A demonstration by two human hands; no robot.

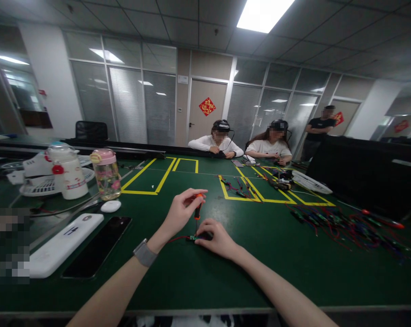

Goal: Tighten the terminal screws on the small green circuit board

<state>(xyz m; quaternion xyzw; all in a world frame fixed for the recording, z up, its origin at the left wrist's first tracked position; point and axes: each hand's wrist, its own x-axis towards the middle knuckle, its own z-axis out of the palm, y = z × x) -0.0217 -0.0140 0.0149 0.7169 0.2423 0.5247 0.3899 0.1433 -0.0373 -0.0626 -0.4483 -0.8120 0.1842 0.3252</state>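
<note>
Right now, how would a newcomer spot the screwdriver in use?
On the green table, look near its front edge where two bare forearms meet. The left hand holds the small screwdriver upright by its orange handle, unlike the loose wires farther right.

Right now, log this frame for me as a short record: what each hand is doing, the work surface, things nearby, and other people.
left hand: left hand grips a small orange-handled screwdriver, tip pointing down
right hand: right hand presses a small wired component onto the table
surface: green table with yellow tape outlines
near left: black phone, white power bank, pink-lidded bottle
near right: pile of wired parts
others: two seated people across the table, one standing behind
</note>
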